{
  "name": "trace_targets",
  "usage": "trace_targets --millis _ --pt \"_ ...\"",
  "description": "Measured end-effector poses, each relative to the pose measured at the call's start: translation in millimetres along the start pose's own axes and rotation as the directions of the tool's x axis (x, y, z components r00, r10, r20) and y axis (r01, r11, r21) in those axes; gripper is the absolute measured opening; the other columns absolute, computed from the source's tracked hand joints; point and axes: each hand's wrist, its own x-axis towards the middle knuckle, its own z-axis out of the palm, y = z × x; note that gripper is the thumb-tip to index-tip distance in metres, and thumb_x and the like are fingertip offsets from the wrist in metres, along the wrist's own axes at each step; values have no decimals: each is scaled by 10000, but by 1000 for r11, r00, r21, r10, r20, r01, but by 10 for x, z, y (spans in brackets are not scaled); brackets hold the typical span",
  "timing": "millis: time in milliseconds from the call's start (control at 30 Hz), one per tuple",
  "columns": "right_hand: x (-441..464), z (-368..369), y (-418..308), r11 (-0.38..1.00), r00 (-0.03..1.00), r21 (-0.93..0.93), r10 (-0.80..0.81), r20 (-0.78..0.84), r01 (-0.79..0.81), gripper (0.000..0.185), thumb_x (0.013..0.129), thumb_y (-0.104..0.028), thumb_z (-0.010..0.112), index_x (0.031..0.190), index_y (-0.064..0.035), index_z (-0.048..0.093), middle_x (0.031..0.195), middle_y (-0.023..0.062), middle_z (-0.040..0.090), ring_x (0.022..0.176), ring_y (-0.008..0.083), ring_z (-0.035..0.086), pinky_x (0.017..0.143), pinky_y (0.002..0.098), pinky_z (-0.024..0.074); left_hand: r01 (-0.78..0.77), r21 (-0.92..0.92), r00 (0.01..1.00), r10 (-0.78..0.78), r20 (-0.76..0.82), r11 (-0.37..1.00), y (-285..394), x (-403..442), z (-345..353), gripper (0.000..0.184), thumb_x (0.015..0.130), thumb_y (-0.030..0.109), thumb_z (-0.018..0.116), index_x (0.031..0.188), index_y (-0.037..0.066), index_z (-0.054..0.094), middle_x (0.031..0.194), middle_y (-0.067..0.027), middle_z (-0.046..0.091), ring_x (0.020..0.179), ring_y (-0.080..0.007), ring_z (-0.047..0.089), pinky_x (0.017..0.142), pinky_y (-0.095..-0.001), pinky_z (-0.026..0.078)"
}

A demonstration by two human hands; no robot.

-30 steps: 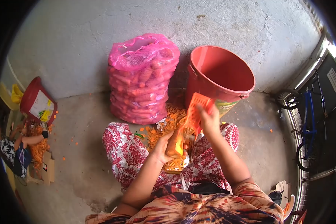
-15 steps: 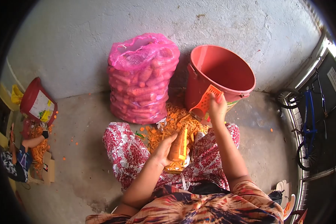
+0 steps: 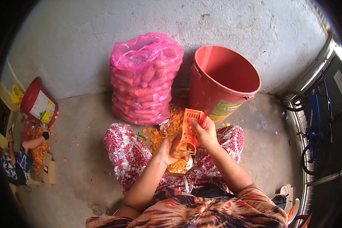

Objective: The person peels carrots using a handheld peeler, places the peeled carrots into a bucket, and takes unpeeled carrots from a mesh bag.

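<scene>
My left hand (image 3: pixel 164 152) is closed around a carrot (image 3: pixel 174 147), mostly hidden now by my fingers and the peeler. In my right hand (image 3: pixel 207 133) is an orange plastic peeler (image 3: pixel 188 133) with holes and slots in its body; its blade end lies against the carrot's near end. Below and beyond my hands a heap of orange peelings (image 3: pixel 173 119) covers the floor between my knees. A pink mesh sack (image 3: pixel 144 87) full of carrots stands just beyond, beside a large red bucket (image 3: pixel 212 85) whose visible inside shows nothing.
At far left another person (image 3: pixel 17 163) sits by a red bucket (image 3: pixel 38 100), a cardboard box (image 3: pixel 48 171) and more peelings (image 3: pixel 38 146). A blue bicycle (image 3: pixel 313 127) leans at the right. The wall (image 3: pixel 87 49) rises behind the sack. Footwear (image 3: pixel 288 193) lies at lower right.
My right hand has come down and toward me with the peeler, from beside the bucket's rim onto the carrot. My left hand keeps its hold in nearly the same place.
</scene>
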Motion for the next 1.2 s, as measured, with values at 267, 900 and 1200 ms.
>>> trace_targets --millis 267,900,1200 --pt "-48 49 44 998 999 -41 -43 -20 42 126 841 -84 499 940 -9 519 723 -13 544 617 40 473 553 202 406 -62 91 996 68 -60 994 -81 16 88 340 877 331 325 1039 86 496 854 -108 591 687 -254 592 427 -410 476" --pt "72 -126 32 997 993 58 -38 -110 45 152 825 -115 528 942 -19 517 769 -9 551 647 46 477 569 198 403 -10 -27 999 8 -50 1000 -51 -7 8 346 864 366 372 1073 113 480 902 -122 574 709 -272 569 544 -393 471" --pt "-31 32 122 998 997 7 -60 -45 60 118 833 -92 509 922 -15 516 752 -5 548 656 48 488 584 204 416 -62 31 996 64 -57 998 -106 28 -24 325 875 351 372 992 92 530 850 -60 598 726 -189 582 598 -361 482"
